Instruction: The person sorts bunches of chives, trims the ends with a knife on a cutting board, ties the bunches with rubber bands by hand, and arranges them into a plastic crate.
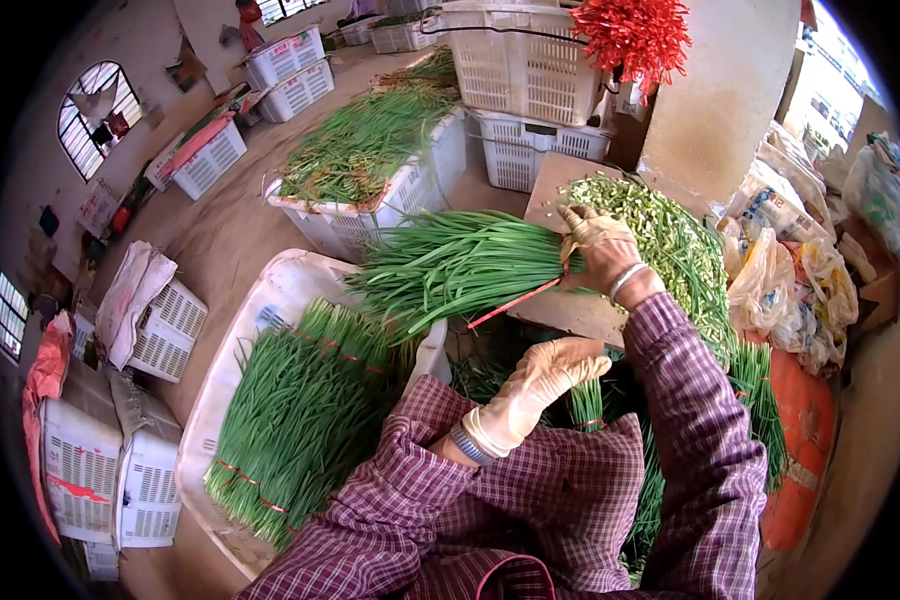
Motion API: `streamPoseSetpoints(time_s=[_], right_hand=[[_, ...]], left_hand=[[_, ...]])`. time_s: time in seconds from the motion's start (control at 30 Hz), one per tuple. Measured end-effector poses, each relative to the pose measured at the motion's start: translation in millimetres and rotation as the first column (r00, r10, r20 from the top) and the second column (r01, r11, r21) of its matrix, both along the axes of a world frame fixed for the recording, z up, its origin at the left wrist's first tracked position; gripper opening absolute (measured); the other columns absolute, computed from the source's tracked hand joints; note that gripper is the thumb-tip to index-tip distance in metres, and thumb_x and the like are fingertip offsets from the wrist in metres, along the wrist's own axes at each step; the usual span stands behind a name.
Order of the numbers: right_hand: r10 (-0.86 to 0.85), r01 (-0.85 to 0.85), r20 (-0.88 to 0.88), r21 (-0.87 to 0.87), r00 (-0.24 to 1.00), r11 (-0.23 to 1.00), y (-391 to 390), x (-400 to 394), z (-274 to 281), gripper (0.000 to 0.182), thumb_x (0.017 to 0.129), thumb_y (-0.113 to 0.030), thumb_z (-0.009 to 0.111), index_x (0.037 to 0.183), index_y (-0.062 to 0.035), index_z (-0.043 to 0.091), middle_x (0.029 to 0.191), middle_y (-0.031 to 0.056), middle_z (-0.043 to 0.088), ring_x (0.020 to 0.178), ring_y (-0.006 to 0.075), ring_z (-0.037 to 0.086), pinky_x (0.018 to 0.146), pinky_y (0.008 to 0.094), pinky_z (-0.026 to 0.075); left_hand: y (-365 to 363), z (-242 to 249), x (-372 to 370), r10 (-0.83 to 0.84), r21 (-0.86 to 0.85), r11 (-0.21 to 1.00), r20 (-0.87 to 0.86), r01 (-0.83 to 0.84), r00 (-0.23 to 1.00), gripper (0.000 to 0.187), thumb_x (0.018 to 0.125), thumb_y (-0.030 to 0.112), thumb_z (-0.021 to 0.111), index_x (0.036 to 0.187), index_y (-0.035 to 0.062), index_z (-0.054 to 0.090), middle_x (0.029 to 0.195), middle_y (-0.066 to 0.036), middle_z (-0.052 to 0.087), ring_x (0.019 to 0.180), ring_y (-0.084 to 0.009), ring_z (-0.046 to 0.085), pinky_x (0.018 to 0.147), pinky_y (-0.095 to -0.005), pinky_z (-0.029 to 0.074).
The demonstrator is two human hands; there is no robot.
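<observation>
While the gloved right hand [598, 252] clamps the chive bunch [450, 265] on the board [570, 310], the red tie [515, 302] wants pulling snug. The left hand [550, 372], loosely curled and empty, hovers just below.

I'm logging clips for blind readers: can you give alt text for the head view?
A gloved right hand grips a chive bundle by its cut end over a board, a red band trailing from the grip. The gloved left hand hovers lower, above more chives. A tub of tied bundles and white crates stand around.
</observation>
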State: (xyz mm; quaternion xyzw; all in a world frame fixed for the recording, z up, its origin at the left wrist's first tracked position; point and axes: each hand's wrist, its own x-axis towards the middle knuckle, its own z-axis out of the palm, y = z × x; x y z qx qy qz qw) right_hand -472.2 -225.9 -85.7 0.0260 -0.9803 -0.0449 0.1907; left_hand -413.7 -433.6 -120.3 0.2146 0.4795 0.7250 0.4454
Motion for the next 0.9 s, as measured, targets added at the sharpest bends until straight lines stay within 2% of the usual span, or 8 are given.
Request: streamPoseSetpoints(time_s=[0.1,0.3,0.37,0.47,0.6,0.77,0.83,0.9], right_hand=[[0.074,-0.034,0.33,-0.125,0.941,0.992,-9.4,-29.6,-6.6,0.113,0.048,-0.04,0.093,0.145,-0.0063,0.046,0.119,0.0174,0.066,0.111,0.0352,0.062,0.096,0.0404,0.049],[-0.029,0.071,0.148,-0.287,0.989,0.955,-40.0,5.7,7.7,0.102,0.057,-0.047,0.085,0.139,0.0014,0.05,0.099,0.0245,0.069,0.097,0.036,0.068,0.085,0.0431,0.054],[-0.068,0.082,0.048,-0.428,0.997,0.9,-54.3,22.6,-6.4,0.101,0.061,-0.046,0.084,0.142,0.0022,0.047,0.101,0.0249,0.069,0.097,0.0367,0.068,0.084,0.0437,0.055],[-0.187,0.229,0.139,-0.428,0.973,0.874,-108.0,65.1,10.0,0.109,0.063,-0.043,0.084,0.148,0.0024,0.034,0.105,0.0233,0.067,0.101,0.0375,0.065,0.087,0.0454,0.054],[0.185,-0.193,-0.097,-0.761,0.978,0.62,-122.1,100.7,12.7,0.12,0.069,-0.051,0.087,0.15,0.0101,0.024,0.124,0.0282,0.059,0.113,0.0415,0.06,0.096,0.0446,0.049],[0.104,-0.422,-0.495,-0.593,0.863,0.685,-131.6,149.5,67.2,0.036,0.091,-0.015,0.072,0.119,0.005,0.063,0.101,0.0183,0.068,0.088,0.0272,0.068,0.079,0.0347,0.054],[-0.01,-0.451,-0.469,-0.854,0.883,0.259,-162.0,174.0,101.3,0.023,0.093,-0.007,0.067,0.113,0.0032,0.065,0.088,0.0116,0.068,0.078,0.0185,0.066,0.072,0.029,0.053],[0.087,-0.41,-0.404,-0.909,0.911,0.077,-191.9,191.7,117.7,0.019,0.093,-0.005,0.065,0.111,0.0017,0.066,0.083,0.0082,0.066,0.076,0.0151,0.063,0.072,0.0271,0.051]], left_hand=[[-9.8,-14.4,-13.2,0.108,0.034,0.994,-0.001,-0.108,0.994,0.056,0.094,0.035,0.071,0.135,0.0013,0.057,0.121,-0.005,0.067,0.111,-0.0146,0.063,0.097,-0.0308,0.047],[3.3,-19.3,-23.5,0.256,-0.072,0.965,0.091,-0.25,0.962,0.067,0.089,0.057,0.07,0.137,0.0113,0.056,0.134,-0.007,0.059,0.125,-0.0226,0.052,0.104,-0.0412,0.038],[7.5,-6.9,-28.4,0.454,0.019,0.886,0.156,-0.463,0.877,0.066,0.081,0.06,0.076,0.127,0.0145,0.063,0.115,0.005,0.064,0.108,-0.0101,0.053,0.093,-0.0379,0.039],[2.6,-20.4,-44.4,0.583,0.288,0.719,0.247,-0.633,0.774,0.054,0.086,0.028,0.08,0.13,0.0022,0.059,0.123,-0.008,0.065,0.113,-0.0183,0.061,0.097,-0.0337,0.05],[-44.6,27.5,-24.5,0.634,0.257,0.683,0.258,-0.684,0.73,0.038,0.086,0.015,0.079,0.117,-0.0007,0.064,0.112,-0.01,0.07,0.101,-0.0191,0.069,0.094,-0.0319,0.057],[-113.2,77.7,6.5,0.633,0.261,0.74,0.04,-0.62,0.773,0.031,0.088,0.016,0.076,0.114,0.0033,0.066,0.108,-0.004,0.07,0.097,-0.0148,0.068,0.089,-0.031,0.057],[-131.7,96.3,34.6,0.678,0.281,0.707,-0.011,-0.649,0.735,0.031,0.086,0.016,0.076,0.112,0.002,0.067,0.108,-0.004,0.07,0.097,-0.0147,0.068,0.09,-0.0301,0.056],[-147.0,103.6,56.4,0.697,0.264,0.706,-0.091,-0.657,0.712,0.037,0.084,0.012,0.079,0.115,-0.0014,0.065,0.105,-0.007,0.071,0.094,-0.0151,0.069,0.087,-0.0303,0.058]])
